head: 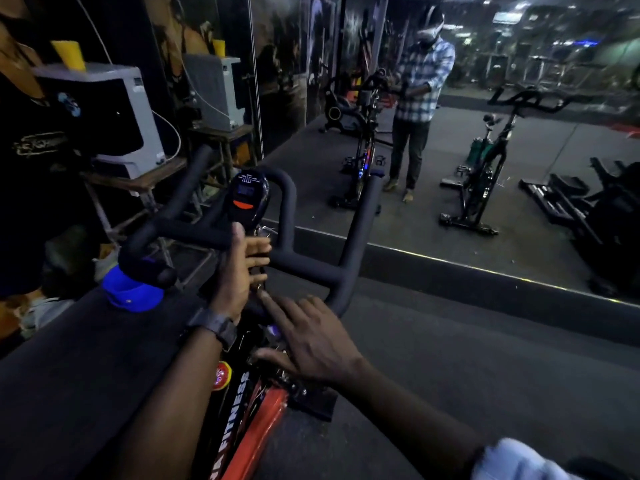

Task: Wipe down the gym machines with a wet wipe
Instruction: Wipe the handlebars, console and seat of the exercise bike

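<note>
A spin bike stands right in front of me, with black padded handlebars point(311, 268), a small console point(247, 194) and an orange and black frame point(252, 420). My left hand point(239, 268), with a watch on the wrist, rests flat against the stem just under the console, thumb up and fingers stretched to the right. My right hand point(311, 341) lies spread over the top of the frame behind the handlebars, index finger pointing towards the stem. No wipe shows in either hand. A blue object point(133, 292) hangs at the left handlebar end.
A wall mirror point(485, 150) ahead reflects a person in a checked shirt and several other bikes. On the left, a wooden table point(145, 178) carries a white appliance point(114, 116) with a yellow cup point(69, 55) on it. The floor is dark matting point(450, 358).
</note>
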`<state>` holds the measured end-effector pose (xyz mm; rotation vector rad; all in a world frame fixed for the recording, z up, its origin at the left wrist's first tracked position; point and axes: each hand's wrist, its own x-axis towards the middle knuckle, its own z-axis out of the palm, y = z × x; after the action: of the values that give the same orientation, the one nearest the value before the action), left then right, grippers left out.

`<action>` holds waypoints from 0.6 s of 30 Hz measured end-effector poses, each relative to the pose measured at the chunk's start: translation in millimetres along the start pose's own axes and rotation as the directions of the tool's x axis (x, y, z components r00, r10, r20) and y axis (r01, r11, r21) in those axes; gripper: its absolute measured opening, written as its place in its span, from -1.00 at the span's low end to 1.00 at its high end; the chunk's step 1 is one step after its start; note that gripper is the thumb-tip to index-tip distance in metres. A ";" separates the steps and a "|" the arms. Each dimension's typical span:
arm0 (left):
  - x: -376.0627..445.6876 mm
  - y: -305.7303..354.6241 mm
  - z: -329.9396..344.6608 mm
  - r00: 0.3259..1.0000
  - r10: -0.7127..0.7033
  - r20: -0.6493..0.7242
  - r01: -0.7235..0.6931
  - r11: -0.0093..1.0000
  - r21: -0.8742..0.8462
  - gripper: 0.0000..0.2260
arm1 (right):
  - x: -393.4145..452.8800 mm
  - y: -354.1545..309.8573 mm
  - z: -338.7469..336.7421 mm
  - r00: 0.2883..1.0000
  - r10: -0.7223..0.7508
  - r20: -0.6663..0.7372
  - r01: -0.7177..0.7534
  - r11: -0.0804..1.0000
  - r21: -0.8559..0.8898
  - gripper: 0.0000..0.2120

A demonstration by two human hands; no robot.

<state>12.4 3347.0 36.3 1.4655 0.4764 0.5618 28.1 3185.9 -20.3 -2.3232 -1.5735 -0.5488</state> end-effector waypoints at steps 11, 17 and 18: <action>-5.7 -17.2 32.7 0.844 0.436 0.311 -0.496 0.417 0.762 -0.41 | 13.0 68.2 -9.5 0.877 0.475 0.063 -0.456 0.786 0.416 -0.02; -12.8 -17.4 31.3 0.811 0.510 0.288 -0.486 0.312 0.816 -0.58 | -11.5 48.1 -8.8 0.948 0.319 0.013 -0.296 0.863 0.409 -0.37; -14.2 -15.9 31.7 0.806 0.516 0.289 -0.485 0.298 0.822 -0.59 | -15.2 53.4 -6.6 0.963 0.271 0.001 -0.248 0.881 0.404 -0.41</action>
<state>21.9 3313.0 21.7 2.6962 0.3026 0.9156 71.7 3151.0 -22.5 -2.1293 -1.1848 -0.1981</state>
